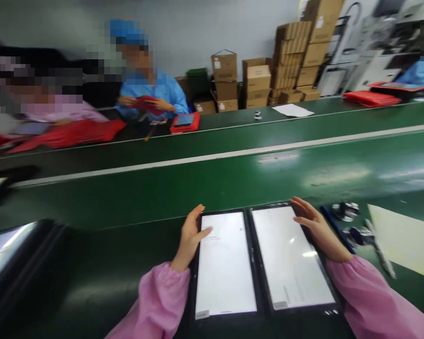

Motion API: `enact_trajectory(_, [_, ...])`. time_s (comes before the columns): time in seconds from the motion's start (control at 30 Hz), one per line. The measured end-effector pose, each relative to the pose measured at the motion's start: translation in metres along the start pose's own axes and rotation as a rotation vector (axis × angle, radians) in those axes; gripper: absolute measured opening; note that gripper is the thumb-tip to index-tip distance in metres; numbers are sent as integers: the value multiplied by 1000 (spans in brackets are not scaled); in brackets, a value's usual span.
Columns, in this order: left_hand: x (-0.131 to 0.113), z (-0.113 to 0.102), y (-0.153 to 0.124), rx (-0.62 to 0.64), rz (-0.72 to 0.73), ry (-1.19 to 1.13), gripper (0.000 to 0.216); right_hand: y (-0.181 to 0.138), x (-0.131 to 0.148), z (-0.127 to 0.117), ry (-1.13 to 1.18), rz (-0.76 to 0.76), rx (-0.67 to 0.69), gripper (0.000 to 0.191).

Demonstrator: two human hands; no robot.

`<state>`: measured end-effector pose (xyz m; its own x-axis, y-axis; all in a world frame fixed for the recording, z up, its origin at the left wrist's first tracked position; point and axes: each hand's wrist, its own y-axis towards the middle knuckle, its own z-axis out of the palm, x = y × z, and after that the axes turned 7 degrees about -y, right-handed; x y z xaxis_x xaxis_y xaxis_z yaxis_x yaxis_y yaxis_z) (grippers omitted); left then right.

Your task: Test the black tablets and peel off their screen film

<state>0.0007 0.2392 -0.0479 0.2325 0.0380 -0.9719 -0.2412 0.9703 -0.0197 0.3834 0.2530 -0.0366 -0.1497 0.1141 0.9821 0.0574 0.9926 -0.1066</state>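
Two tablets with black borders and lit white screens lie side by side before me on the green surface. At the outer edge of the left tablet (228,268) is my left hand (190,238), its thumb over the screen and its fingers along the side. My right hand (318,230) grips the upper outer edge of the right tablet (291,263), thumb over the glass. Small labels sit at the lower left corners of both screens. The undersides of the tablets are hidden.
A blue pen (337,228), a white pen (381,249), shiny metal objects (346,210) and a paper sheet (403,235) lie at right. More tablets (17,263) are at left. Across the green belt (212,183), co-workers handle red pouches (70,134); cardboard boxes (257,82) stand behind.
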Motion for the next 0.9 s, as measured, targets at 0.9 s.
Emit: enact_trajectory(0.9, [4,5,1,18,51,74,60,48,18,34,-666,-137,-17,84])
